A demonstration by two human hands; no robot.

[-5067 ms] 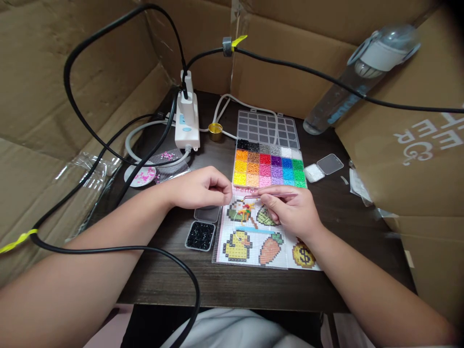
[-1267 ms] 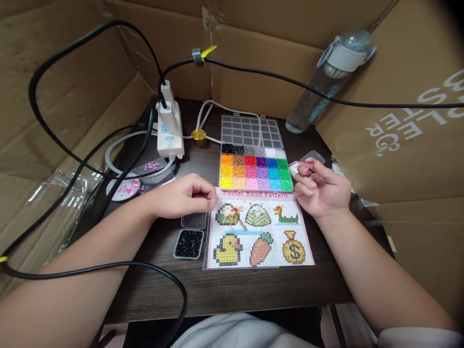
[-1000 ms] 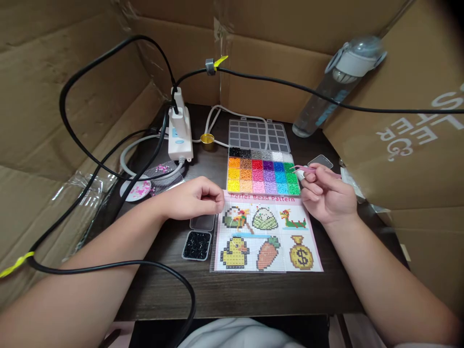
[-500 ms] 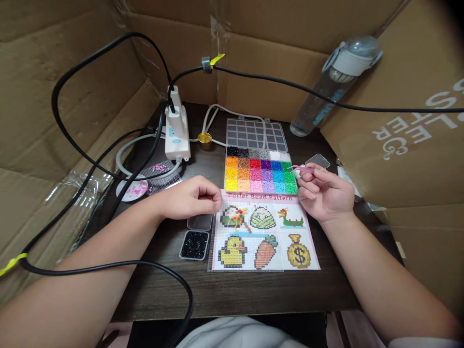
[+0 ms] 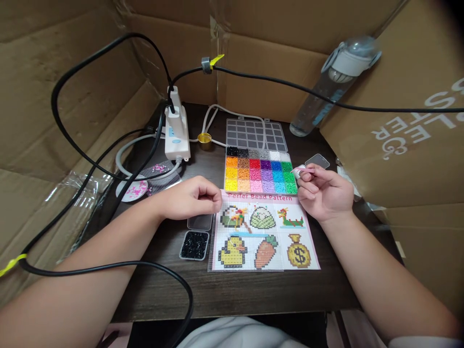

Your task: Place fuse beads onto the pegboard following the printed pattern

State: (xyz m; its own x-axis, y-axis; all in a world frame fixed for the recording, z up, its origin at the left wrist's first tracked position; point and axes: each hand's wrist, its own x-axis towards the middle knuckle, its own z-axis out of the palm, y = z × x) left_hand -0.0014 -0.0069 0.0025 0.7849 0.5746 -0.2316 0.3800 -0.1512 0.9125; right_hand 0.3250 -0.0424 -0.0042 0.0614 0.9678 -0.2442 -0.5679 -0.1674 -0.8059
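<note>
My right hand [image 5: 326,191] is closed on pink tweezers [image 5: 305,170], whose tips point left over the green beads at the right side of the bead box [image 5: 261,193]. The open box holds small beads sorted by colour. My left hand [image 5: 192,197] is curled into a loose fist by the upper left of the pattern sheet [image 5: 315,258]; whatever may be inside the fingers is hidden. A clear pegboard [image 5: 213,263] lies over the left part of the sheet, which pictures a duck, a carrot, a money bag and other figures. Below my left hand stands a small tub of black beads [image 5: 194,245].
A white power strip [image 5: 177,137] and black cable [image 5: 108,169] are on the left, the cable looping above my left forearm. A clear bottle [image 5: 326,94] leans at the back right. A gold cup [image 5: 205,140] stands behind. Cardboard walls [image 5: 261,58] enclose the table.
The tweezers have turned slightly in my right hand, and their tips have moved a little right and look closer together. My left hand has not visibly moved.
</note>
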